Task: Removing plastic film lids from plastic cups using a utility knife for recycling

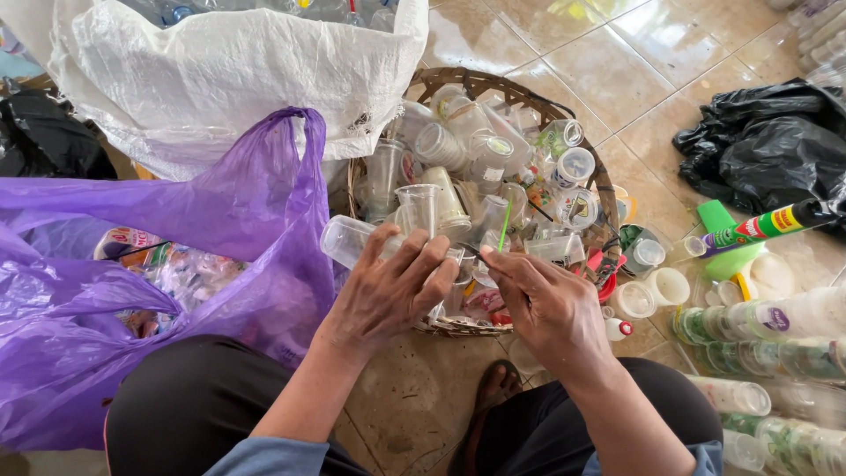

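Knees bent, I see left hand (388, 295) fingers holding cup (352, 240), right hand (546, 308) pinching green straw (504, 227) over basket (449, 81).

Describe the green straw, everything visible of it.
The green straw is a thin, straight, bright green tube, plastic by its look. It stands nearly upright, tilted slightly right at the top. The right hand pinches its lower end between fingertips, so that end is hidden. It rises over the clear plastic cups in the woven basket. The left hand, beside it, grips a clear cup and does not touch it.
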